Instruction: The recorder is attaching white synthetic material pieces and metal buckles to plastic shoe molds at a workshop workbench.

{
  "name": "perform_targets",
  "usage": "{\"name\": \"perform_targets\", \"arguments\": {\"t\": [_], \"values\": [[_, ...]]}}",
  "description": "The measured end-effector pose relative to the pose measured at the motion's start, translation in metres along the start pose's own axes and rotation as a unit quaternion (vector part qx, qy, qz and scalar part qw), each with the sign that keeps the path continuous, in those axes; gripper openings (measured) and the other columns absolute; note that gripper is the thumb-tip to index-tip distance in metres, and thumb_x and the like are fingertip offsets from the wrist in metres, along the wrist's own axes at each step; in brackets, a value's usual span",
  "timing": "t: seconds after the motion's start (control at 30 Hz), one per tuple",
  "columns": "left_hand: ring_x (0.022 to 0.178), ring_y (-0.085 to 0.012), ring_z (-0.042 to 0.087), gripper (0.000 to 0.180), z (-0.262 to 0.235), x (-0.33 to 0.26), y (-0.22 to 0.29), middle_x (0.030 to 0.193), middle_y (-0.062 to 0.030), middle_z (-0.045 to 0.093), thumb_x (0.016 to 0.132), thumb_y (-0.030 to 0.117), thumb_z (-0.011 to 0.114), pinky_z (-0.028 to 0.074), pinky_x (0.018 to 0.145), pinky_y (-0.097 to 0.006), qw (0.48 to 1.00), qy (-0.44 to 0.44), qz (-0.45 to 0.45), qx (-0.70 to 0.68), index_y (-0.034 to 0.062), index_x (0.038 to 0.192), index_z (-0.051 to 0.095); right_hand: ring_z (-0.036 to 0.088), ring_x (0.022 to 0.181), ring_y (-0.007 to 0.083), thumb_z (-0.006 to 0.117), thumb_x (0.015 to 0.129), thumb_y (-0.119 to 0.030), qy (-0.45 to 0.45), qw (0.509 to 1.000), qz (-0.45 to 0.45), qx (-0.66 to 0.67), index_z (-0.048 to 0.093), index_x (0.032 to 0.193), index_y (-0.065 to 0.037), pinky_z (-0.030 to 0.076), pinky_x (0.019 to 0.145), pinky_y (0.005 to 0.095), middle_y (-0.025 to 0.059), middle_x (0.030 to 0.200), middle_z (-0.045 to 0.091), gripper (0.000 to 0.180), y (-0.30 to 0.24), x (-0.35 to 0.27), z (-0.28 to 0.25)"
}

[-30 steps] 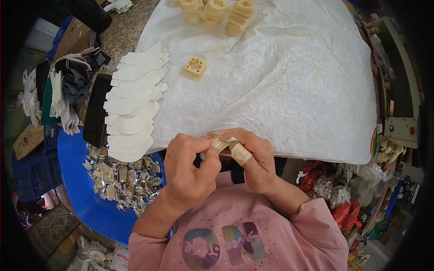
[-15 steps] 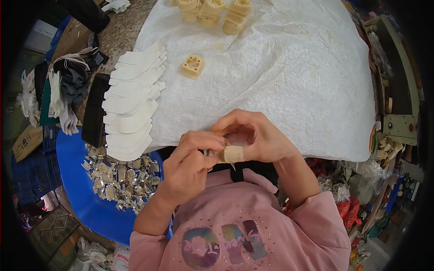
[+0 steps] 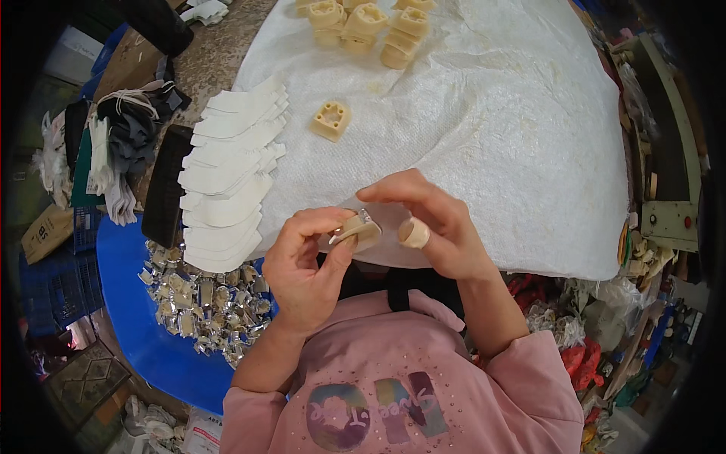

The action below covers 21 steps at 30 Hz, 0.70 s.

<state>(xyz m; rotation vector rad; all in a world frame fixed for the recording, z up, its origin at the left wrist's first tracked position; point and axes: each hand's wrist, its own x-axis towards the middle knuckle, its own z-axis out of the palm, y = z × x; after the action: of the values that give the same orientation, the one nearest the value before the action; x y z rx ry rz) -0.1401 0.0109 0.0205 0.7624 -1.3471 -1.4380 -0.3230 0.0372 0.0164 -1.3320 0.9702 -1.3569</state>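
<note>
My left hand (image 3: 301, 261) pinches the beige piece (image 3: 366, 234) between thumb and fingers, by the near edge of the white sheet (image 3: 491, 189). The piece's long axis seems to slant from near left to far right. My right hand (image 3: 448, 236), thumb and forefinger spread apart, is farther from it, just to its right.

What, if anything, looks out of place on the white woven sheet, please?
Only one mild oddity: a single beige holed block sits alone on the white woven sheet, apart from the stacked beige blocks beyond it.
</note>
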Motion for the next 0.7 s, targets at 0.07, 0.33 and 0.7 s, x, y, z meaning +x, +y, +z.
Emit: {"name": "perform_targets", "arguments": {"t": [0.07,0.33,0.7], "values": [[0.093,-0.0165,0.059,0.013,0.002,-0.001,0.001,0.104,-0.0162,0.06,0.085,-0.003,0.062,0.048,0.083,-0.027,1.0,-0.013,-0.012,-0.015,-0.0047,0.096,0.056,0.045,0.105,0.0277,0.057,0.08,-0.004,-0.022,0.997,-0.033,-0.061,0.058,0.106,-0.005,0.035,0.092,0.0371,0.0112,0.11,0.056,0.026,-0.002,0.0,0.007],[0.091,-0.0156,0.06,0.011,0.01,0.002,-0.002,0.101,-0.0158,0.062,0.085,-0.001,0.063,0.05,0.08,-0.027,0.997,0.004,-0.048,-0.063,-0.006,0.093,0.059,0.043,0.088,0.0284,0.053,0.073,0.002,0.088,0.989,-0.043,-0.114,0.052,0.091,-0.005,0.035,0.082,0.0359,0.0095,0.094,0.051,0.019,0.001,0.002,0.025],[0.097,-0.0246,0.049,0.011,0.001,0.012,0.009,0.103,-0.0115,0.053,0.076,0.006,0.073,0.043,0.079,-0.036,0.961,-0.07,0.15,0.221,0.0031,0.082,0.064,0.047,0.094,0.0216,0.063,0.081,-0.013,-0.007,0.991,-0.111,-0.081,0.057,0.094,-0.006,0.034,0.087,0.0348,0.0044,0.095,0.055,0.016,-0.001,-0.003,0.008]]}}
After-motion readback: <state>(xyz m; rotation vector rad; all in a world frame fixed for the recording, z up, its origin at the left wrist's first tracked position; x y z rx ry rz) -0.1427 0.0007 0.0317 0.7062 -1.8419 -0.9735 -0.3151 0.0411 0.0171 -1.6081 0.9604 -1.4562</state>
